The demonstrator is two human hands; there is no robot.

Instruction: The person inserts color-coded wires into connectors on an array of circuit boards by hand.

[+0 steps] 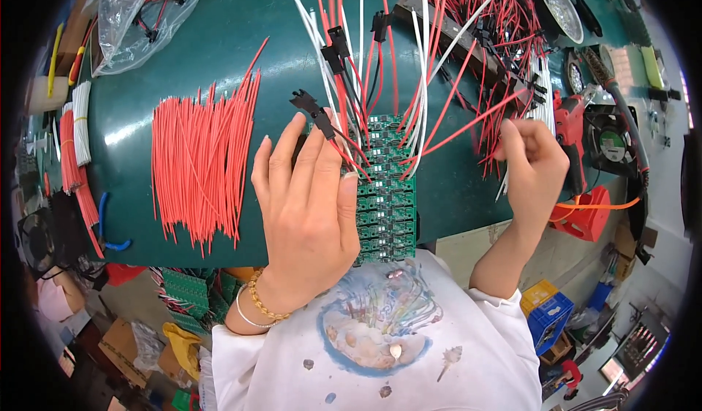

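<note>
My left hand (307, 199) lies flat on a strip of small green circuit boards (387, 213) near the front edge of the green mat (212, 53), fingers spread and pressing the strip down. Red, white and black wires with black plugs (333, 45) rise from the boards. My right hand (534, 162) is to the right, fingers pinched on thin wires from the tangle of red wires (504, 82). A loose sheaf of cut red wires (201, 162) lies to the left of my left hand.
A clear plastic bag (139, 9) with wires sits at the back left. Bundles of red and white wires (73, 140) lie at the left edge. A red soldering tool (570, 126), a small fan (610, 144) and a metal dish (559, 5) are on the right.
</note>
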